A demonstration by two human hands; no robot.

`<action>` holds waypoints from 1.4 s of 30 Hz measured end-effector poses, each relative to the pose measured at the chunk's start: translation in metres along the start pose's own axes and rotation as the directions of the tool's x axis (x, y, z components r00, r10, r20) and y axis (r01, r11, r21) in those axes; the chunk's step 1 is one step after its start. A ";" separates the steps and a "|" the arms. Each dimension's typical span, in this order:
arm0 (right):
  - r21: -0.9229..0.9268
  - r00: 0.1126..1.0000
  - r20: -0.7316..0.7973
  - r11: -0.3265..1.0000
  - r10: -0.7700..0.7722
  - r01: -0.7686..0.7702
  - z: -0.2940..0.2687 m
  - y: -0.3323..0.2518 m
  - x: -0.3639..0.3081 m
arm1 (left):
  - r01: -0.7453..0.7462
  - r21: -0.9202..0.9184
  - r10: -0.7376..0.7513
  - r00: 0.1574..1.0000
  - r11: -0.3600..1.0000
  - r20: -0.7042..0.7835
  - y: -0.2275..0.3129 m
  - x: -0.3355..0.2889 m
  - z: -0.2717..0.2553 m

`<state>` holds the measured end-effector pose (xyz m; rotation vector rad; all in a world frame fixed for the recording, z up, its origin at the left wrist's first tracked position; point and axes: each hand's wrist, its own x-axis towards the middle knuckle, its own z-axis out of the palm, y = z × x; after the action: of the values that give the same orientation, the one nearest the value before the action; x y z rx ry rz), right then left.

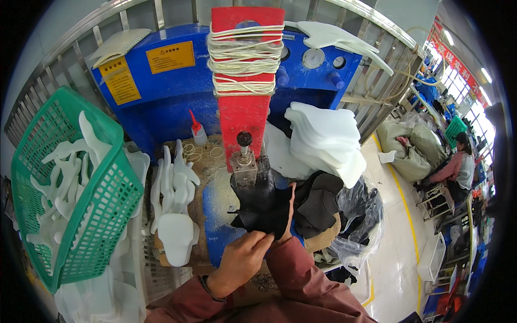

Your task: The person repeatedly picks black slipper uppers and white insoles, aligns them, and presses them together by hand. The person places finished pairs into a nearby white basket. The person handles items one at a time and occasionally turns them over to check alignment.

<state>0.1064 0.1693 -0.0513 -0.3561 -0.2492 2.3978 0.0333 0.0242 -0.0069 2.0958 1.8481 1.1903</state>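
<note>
A limp black piece of sheet material lies under the metal head of a red and blue machine. My left hand pinches its lower edge between thumb and fingers. At the right edge of the same piece, my right hand has one finger stretched along the side; its other fingers are hidden by the black material, and the hand appears to grip it. More black pieces lie in a pile just right of my right hand.
A green basket of white foam-like shapes stands at the left. White cut pieces lie beside the machine, with a white stack at its right. A plastic bag sits lower right. Farther right, a person sits near sacks.
</note>
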 end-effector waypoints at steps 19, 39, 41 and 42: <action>0.006 0.994 0.057 0.995 -0.096 0.096 0.000 -0.002 -0.024 | 0.011 0.061 -0.010 1.000 0.998 -0.010 0.004 -0.032 -0.042; 0.005 0.989 0.126 0.997 0.080 -0.081 0.018 0.020 0.003 | 0.396 0.483 -0.420 0.905 0.781 -0.062 -0.140 -0.078 -0.099; 0.058 0.966 0.249 0.994 0.076 -0.093 0.019 0.022 -0.002 | 0.388 0.448 -0.379 0.918 0.806 -0.113 -0.141 -0.078 -0.102; 0.159 0.863 0.494 0.965 0.107 -0.210 0.019 0.021 -0.001 | 0.415 0.469 -0.417 0.903 0.779 -0.106 -0.140 -0.078 -0.103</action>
<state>0.0882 0.1514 -0.0388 0.3433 -0.1922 2.6167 -0.1368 -0.0506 -0.0496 1.7014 2.6416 0.6605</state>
